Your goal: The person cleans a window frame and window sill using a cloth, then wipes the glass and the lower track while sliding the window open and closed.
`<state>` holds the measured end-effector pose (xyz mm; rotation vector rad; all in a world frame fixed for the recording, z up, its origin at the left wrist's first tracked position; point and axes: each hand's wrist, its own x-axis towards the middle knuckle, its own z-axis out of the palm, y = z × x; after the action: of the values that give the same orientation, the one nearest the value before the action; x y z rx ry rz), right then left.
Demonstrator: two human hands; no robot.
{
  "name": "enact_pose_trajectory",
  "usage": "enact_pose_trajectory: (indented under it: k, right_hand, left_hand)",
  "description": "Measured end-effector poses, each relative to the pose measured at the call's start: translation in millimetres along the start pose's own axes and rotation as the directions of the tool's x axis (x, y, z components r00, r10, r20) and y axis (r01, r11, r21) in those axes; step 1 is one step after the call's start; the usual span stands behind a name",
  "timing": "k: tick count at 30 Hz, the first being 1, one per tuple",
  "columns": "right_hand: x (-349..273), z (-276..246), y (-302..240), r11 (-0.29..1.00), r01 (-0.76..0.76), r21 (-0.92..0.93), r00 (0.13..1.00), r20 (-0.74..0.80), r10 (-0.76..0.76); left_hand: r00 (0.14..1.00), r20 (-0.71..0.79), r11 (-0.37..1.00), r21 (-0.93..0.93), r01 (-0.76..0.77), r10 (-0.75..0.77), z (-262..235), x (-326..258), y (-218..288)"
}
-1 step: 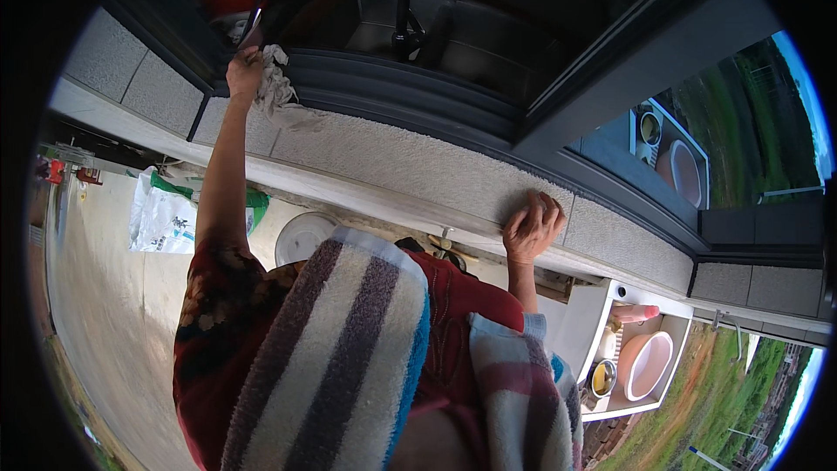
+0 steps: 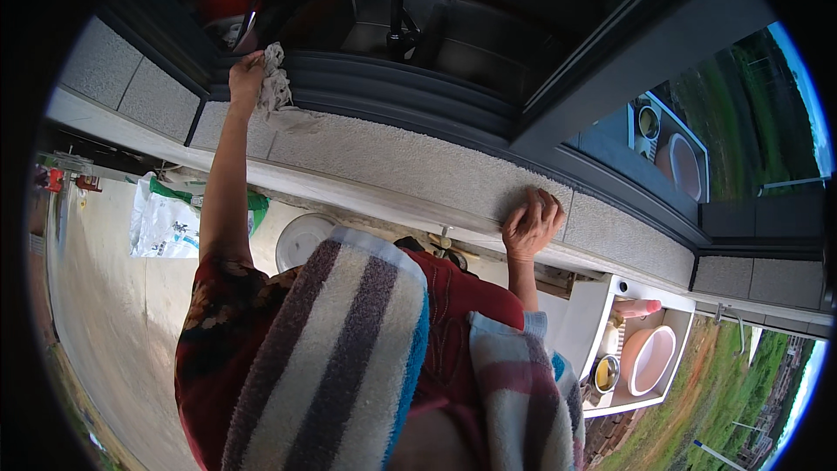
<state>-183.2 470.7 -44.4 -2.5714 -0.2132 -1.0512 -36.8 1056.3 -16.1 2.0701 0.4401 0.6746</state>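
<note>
A: Where to begin?

B: With the dark window frame (image 2: pixel 645 57), reaching from 10 o'clock over to 3. Along its near side, note a pale, rough-tiled ledge (image 2: pixel 392 153), bending from 10 o'clock round to 4.

A: After that?

B: Toward 4 o'clock, find a white sink unit (image 2: pixel 591 323). Past the frame, at 12, look for a dim steel sink (image 2: pixel 475 57).

A: And closer in?

B: At 7 o'clock, see a striped towel (image 2: pixel 349 323), draped over a dark red top (image 2: pixel 209 384). Over at 9, on the floor, add a white-and-green sack (image 2: pixel 166 222).

A: Smaller still?

B: At 4 o'clock, inside the white sink unit, count 1 pink basin (image 2: pixel 649 362). Between 8 and 9, include 1 round pale disc (image 2: pixel 301 242). At 12, rising beside the steel sink, 1 curved faucet (image 2: pixel 401 22).

A: Any cloth?

B: Yes: 1 crumpled, pale grey cloth (image 2: pixel 276 87) at 10 o'clock, lying over the frame's lower edge and trailing onto the ledge.

A: What of the 2 hands?

B: Left hand (image 2: pixel 245 78) at 10 o'clock, clamped on the cloth's near edge. Right hand (image 2: pixel 534 220) at 3, resting on the ledge, fingers bent and slightly apart, holding nothing.

A: Last?

B: Between 4 and 5, beside the basin, 1 metal bowl (image 2: pixel 604 375) with something yellow inside.
</note>
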Motion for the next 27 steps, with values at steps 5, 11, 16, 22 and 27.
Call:
enact_pose_trajectory:
  k: [5,11,16,22,27]
  right_hand:
    - [-4,2,3,1.000,0.000,0.023,1.000,-0.023,0.001]
    - [1,-3,-1,0.998,0.013,0.061,0.999,-0.034,-0.011]
    - [1,-1,-1,0.998,0.017,0.066,0.998,-0.060,-0.013]
    - [2,-1,-1,0.997,0.015,0.077,0.998,-0.065,-0.010]
    - [1,-2,-2,0.996,0.020,0.088,0.998,-0.063,-0.014]
  left_hand:
    - [0.852,0.472,0.867,-0.302,0.396,-0.225,73,-118,109]
    - [0.592,0.802,0.910,-0.304,0.283,0.084,128,-184,200]
    - [0.695,0.694,0.975,-0.217,-0.046,0.187,179,-205,247]
    - [0.659,0.548,0.845,-0.194,-0.499,0.515,212,-227,250]
    - [0.560,0.551,0.668,0.007,-0.744,0.618,220,-236,234]
